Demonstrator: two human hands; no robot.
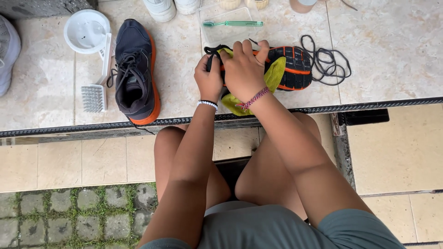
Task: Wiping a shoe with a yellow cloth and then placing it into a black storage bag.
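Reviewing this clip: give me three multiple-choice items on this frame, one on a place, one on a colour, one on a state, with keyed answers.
1. Where does the green toothbrush lie?
A. Across the clear plastic container
B. Inside the white bowl
C. On the grass-jointed pavers

2. What colour is the cloth pressed against the held shoe?
A. White
B. Yellow-green
C. Red

3. How does the held shoe lie?
A. Upright, opening upward
B. Inside the bowl
C. Turned so its black and orange sole shows

Answers:
1. A: the toothbrush rests across the top of the clear container, behind the hands.
2. B: the yellow-green cloth shows beside and below the right hand.
3. C: the tread faces the camera while the left hand and right hand grip the shoe; the other shoe stands upright beside the scrub brush.
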